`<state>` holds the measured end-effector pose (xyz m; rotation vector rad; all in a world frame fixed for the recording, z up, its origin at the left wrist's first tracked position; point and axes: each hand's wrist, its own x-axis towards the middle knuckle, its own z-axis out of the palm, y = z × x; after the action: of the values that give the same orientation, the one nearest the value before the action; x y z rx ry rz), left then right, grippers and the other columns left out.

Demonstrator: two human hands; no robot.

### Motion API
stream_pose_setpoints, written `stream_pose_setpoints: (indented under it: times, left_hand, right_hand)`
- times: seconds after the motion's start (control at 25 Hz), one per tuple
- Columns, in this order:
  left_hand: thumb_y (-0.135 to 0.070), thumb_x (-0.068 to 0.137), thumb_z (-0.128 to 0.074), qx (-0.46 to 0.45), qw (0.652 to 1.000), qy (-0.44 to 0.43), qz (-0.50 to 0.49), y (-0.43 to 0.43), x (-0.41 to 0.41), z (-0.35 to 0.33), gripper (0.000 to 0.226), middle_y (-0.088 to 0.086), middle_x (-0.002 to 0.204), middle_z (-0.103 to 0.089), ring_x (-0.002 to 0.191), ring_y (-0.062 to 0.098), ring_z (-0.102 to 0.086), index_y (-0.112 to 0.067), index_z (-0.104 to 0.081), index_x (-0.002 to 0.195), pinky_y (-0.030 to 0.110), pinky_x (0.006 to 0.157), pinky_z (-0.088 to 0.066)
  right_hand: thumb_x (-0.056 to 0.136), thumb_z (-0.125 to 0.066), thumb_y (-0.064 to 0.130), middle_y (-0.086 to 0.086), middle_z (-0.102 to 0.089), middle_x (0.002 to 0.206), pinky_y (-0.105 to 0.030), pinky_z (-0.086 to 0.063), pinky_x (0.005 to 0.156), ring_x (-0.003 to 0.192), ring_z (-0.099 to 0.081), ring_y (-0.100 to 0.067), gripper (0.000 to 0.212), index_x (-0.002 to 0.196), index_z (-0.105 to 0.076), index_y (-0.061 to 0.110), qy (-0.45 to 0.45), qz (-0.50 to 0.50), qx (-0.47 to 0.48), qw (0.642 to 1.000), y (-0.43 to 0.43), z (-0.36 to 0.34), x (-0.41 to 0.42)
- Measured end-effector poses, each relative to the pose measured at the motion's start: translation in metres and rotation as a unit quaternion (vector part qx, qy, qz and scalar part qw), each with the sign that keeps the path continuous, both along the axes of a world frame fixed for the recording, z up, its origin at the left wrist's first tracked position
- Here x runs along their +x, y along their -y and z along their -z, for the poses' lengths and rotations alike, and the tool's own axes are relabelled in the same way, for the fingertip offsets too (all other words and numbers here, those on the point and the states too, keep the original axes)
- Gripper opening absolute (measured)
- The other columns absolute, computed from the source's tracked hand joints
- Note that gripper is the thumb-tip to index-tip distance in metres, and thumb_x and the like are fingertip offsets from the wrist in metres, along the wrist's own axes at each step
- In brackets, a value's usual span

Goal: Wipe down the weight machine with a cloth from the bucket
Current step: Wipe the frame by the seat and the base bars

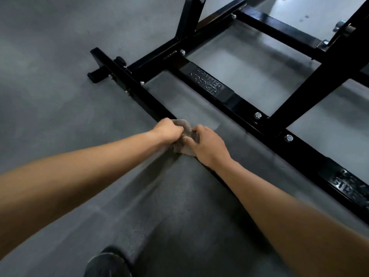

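Note:
The weight machine's black steel base frame (pixel 235 100) lies on the floor, running from upper left to lower right, with cross bars and bolts. A grey-brown cloth (pixel 183 134) is bunched over the frame's near rail. My left hand (pixel 166 129) grips the cloth from the left. My right hand (pixel 207 145) grips it from the right and presses it against the rail. The rail under both hands is hidden. No bucket is in view.
Grey rubber floor (pixel 60 86) surrounds the frame. A black rubber pad embossed "Hammer Strength" (pixel 207 81) sits on a cross bar; a second one (pixel 347 184) lies at the right. Black uprights (pixel 188 17) rise at the top. A dark shoe (pixel 108 264) shows at the bottom.

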<state>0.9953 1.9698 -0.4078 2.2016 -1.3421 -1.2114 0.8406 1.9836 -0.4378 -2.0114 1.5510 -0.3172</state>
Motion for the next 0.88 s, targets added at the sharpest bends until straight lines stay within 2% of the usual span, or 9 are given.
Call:
stream_pose_setpoints:
  times: [0.12,0.2,0.36,0.48,0.56,0.6,0.68,0.76,0.88]
  left_hand:
    - [-0.011,0.092,-0.066,0.069,0.994,0.033,0.08,0.015,0.005,-0.018,0.015,0.017,0.083,-0.074,0.075,0.03,-0.073,0.002,-0.072,0.088,0.033,0.062,-0.061]
    - [-0.009,0.091,-0.068,0.089,0.984,0.037,0.148,0.029,-0.002,-0.034,0.011,0.016,0.076,-0.068,0.072,0.03,-0.071,0.0,-0.065,0.085,0.035,0.061,-0.061]
    - [-0.011,0.089,-0.064,-0.001,0.962,0.008,0.271,0.061,-0.019,-0.067,0.004,0.013,0.086,-0.07,0.072,0.026,-0.069,-0.01,-0.066,0.092,0.043,0.077,-0.064]
    - [-0.008,0.089,-0.062,-0.078,0.931,-0.027,0.357,0.073,-0.034,-0.083,0.019,0.0,0.084,-0.076,0.074,0.017,-0.072,-0.014,-0.075,0.101,0.033,0.074,-0.062]
    - [-0.012,0.09,-0.063,-0.154,0.918,-0.017,0.365,0.079,-0.041,-0.09,0.016,-0.014,0.076,-0.071,0.07,-0.001,-0.066,-0.019,-0.075,0.098,0.02,0.069,-0.051]
    - [-0.017,0.09,-0.065,-0.196,0.915,-0.002,0.353,0.085,-0.044,-0.091,0.012,-0.016,0.077,-0.069,0.074,-0.002,-0.064,-0.023,-0.074,0.096,0.019,0.069,-0.047]
    - [-0.03,0.091,-0.067,-0.239,0.914,0.028,0.326,0.089,-0.042,-0.089,0.003,-0.014,0.083,-0.068,0.082,0.006,-0.065,-0.029,-0.07,0.092,0.023,0.071,-0.044]
    - [-0.039,0.093,-0.067,-0.261,0.903,0.057,0.336,0.089,-0.046,-0.087,0.01,-0.011,0.086,-0.068,0.084,0.009,-0.064,-0.03,-0.068,0.094,0.028,0.074,-0.047]
    - [-0.044,0.098,-0.063,-0.29,0.888,0.058,0.352,0.087,-0.062,-0.09,0.016,-0.01,0.077,-0.068,0.073,0.009,-0.064,-0.028,-0.064,0.094,0.032,0.071,-0.049]
  right_hand:
    - [0.1,-0.058,0.038,-0.001,-0.069,0.092,-0.034,-0.045,0.075,0.09,-0.062,-0.021,0.019,0.099,-0.067,0.021,0.041,0.069,0.06,0.995,0.02,-0.008,-0.016]
    - [0.095,-0.064,0.024,0.004,-0.065,0.077,-0.029,-0.043,0.066,0.075,-0.06,-0.015,0.007,0.101,-0.066,0.027,0.055,0.068,0.107,0.99,0.038,-0.019,-0.04]
    - [0.089,-0.066,0.005,0.0,-0.051,0.07,-0.019,-0.041,0.046,0.058,-0.049,-0.014,0.053,0.127,-0.054,0.039,0.129,0.068,0.163,0.976,0.053,-0.041,-0.054]
    - [0.089,-0.061,-0.001,-0.002,-0.048,0.066,-0.02,-0.043,0.042,0.046,-0.047,-0.009,0.04,0.11,-0.067,0.033,0.229,0.121,0.155,0.953,0.061,-0.052,-0.053]
    - [0.095,-0.062,0.006,0.001,-0.049,0.065,-0.019,-0.041,0.045,0.043,-0.045,-0.002,0.018,0.091,-0.067,0.022,0.232,0.147,0.134,0.952,0.067,-0.064,-0.06]
    - [0.097,-0.063,0.011,0.003,-0.05,0.065,-0.021,-0.041,0.05,0.047,-0.046,-0.002,0.011,0.088,-0.067,0.018,0.222,0.152,0.115,0.956,0.071,-0.07,-0.067]
    - [0.097,-0.065,0.023,0.002,-0.055,0.07,-0.03,-0.042,0.062,0.062,-0.049,-0.01,0.014,0.087,-0.067,0.015,0.176,0.144,0.087,0.97,0.076,-0.078,-0.076]
    - [0.095,-0.063,0.03,-0.002,-0.06,0.079,-0.035,-0.049,0.069,0.069,-0.055,-0.017,0.02,0.081,-0.064,0.016,0.13,0.134,0.065,0.98,0.077,-0.09,-0.085]
    - [0.091,-0.058,0.026,-0.008,-0.065,0.085,-0.048,-0.063,0.071,0.062,-0.064,-0.024,0.01,0.086,-0.058,0.017,0.184,0.167,0.089,0.965,0.066,-0.105,-0.098]
